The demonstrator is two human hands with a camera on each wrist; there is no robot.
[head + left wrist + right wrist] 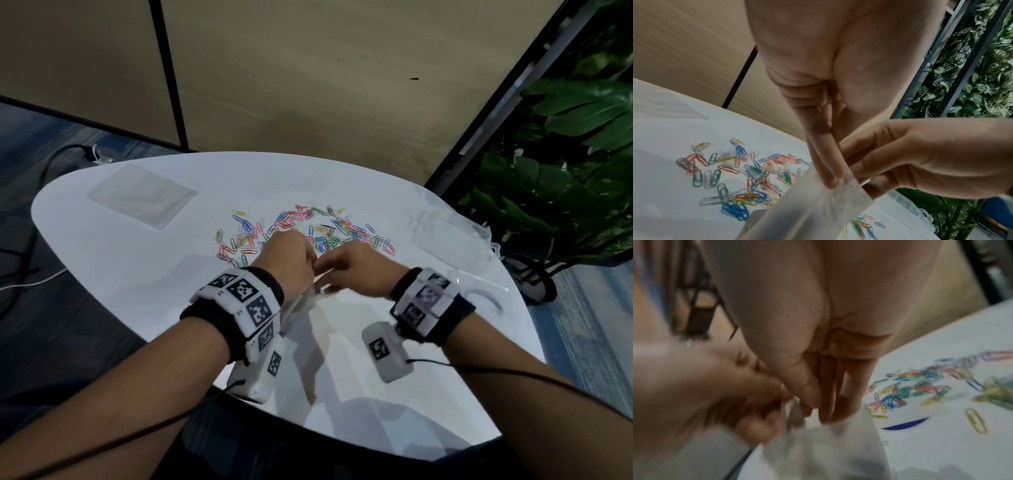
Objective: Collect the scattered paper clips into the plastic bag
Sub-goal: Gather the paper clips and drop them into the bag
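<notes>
Both hands meet over the near middle of the white worktop [137, 274], working the top edge of a clear plastic bag [818, 211]. The left hand [287, 260] has its fingers [826, 170] closed on the bag's rim, thumb against fingertips, and the bag hangs down from that pinch toward the wrist. The right hand [356, 270] comes in from the other side and pinches the same rim — its fingers [840, 404] bunched together at the mouth of the bag, touching the left hand's fingertips. The right wrist view is blurred, so how wide the bag's mouth stands cannot be told.

The paper clips [301, 229] lie in a loose, many-coloured spread on the worktop just beyond the hands — red, blue, green, yellow and white ones, some overlapping in small heaps. Whether any are inside the held bag cannot be told.

A second flat clear bag [144, 197] lies at the far left of the worktop, well apart from the clips. A clear plastic box [452, 236] sits at the right edge, near a leafy green plant [565, 144].
</notes>
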